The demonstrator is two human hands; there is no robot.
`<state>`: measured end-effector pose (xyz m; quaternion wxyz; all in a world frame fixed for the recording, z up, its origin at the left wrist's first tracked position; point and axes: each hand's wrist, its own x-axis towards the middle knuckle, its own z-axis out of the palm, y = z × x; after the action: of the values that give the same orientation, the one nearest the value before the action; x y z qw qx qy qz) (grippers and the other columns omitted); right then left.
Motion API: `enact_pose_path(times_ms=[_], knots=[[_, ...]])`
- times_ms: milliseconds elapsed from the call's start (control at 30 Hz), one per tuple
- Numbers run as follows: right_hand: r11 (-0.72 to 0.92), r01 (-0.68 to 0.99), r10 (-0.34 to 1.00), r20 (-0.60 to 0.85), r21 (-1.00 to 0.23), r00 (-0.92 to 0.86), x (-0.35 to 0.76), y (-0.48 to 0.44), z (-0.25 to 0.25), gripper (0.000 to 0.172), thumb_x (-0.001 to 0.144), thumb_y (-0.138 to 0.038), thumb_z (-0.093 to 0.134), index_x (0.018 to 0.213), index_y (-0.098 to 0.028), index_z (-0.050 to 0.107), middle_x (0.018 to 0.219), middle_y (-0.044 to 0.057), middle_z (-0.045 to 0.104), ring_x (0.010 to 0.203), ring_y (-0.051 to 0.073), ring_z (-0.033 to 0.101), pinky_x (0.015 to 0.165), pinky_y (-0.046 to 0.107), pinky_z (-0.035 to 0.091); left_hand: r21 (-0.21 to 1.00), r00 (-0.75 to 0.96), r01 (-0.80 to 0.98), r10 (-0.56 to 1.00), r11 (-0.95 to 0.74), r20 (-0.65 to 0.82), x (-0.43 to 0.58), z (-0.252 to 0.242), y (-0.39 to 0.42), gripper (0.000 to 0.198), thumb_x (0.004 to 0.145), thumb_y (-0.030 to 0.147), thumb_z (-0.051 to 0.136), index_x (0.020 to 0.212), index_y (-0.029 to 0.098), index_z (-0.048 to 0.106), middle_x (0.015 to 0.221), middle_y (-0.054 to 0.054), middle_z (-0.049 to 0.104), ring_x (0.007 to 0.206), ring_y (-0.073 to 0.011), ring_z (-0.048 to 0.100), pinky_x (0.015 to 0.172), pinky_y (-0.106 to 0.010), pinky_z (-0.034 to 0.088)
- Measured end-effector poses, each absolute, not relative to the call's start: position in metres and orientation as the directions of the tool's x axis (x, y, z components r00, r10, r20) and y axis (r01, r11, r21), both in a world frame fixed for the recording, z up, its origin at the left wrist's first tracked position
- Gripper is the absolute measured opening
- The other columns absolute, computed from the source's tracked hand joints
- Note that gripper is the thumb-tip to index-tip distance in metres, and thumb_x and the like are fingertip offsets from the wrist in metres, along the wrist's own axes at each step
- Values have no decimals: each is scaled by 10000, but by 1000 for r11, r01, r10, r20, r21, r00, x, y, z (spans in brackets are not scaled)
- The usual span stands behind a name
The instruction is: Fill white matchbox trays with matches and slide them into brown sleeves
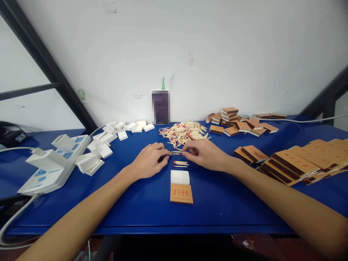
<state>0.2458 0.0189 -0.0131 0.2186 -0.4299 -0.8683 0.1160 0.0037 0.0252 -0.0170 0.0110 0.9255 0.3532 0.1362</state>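
Observation:
A few matches lie side by side between my two hands. My left hand has its fingers curled, thumb and index finger closed at the left ends of these matches. From the other side, my right hand pinches their right ends. Just below is a small row of several red-tipped matches on the table. Nearer to me stands a matchbox with an orange printed sleeve, its white tray slid out at the far side. Behind my hands spreads a loose heap of matches.
White matchbox trays are scattered on the left, beside a white power strip with plugs and cables. Matchbox sleeves lie at the back right. Rows of stacked matchboxes fill the right. A dark pixelated rectangle stands against the wall.

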Motion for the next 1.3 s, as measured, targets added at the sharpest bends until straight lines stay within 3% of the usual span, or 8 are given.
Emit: enact_pose_path(times_ms=[167,500,800,1300], knots=[[549,775,833,284,-312,-475,248,25,-19,152,866,-235,551,905,-214,697,679,-10,615,610,125,503,578,253,299,116,704,664,669,-739,238,3,-18,25,303,970,270,444,1163,205,668,952,-58,603,887,-209,562,818,-374,456],[523,800,851,219,-294,-477,245,24,-19,193,894,-264,537,956,-219,714,710,6,646,613,130,520,571,258,301,138,714,654,667,-744,210,3,-17,26,367,980,293,437,1274,195,634,982,-74,587,934,-212,550,870,-379,453],[519,790,854,232,-328,-465,244,25,-22,164,882,-247,553,926,-217,709,685,-11,630,600,119,504,567,249,298,135,657,704,712,-697,250,1,-15,29,303,952,266,481,1114,176,720,1009,-77,667,963,-228,597,874,-396,476],[597,714,802,264,-366,-535,241,24,-27,264,870,-189,546,1042,-203,745,662,-5,636,581,116,504,589,240,334,110,701,658,659,-745,272,2,-18,28,355,970,289,463,1277,185,607,1189,-81,662,1088,-243,591,955,-428,469]])
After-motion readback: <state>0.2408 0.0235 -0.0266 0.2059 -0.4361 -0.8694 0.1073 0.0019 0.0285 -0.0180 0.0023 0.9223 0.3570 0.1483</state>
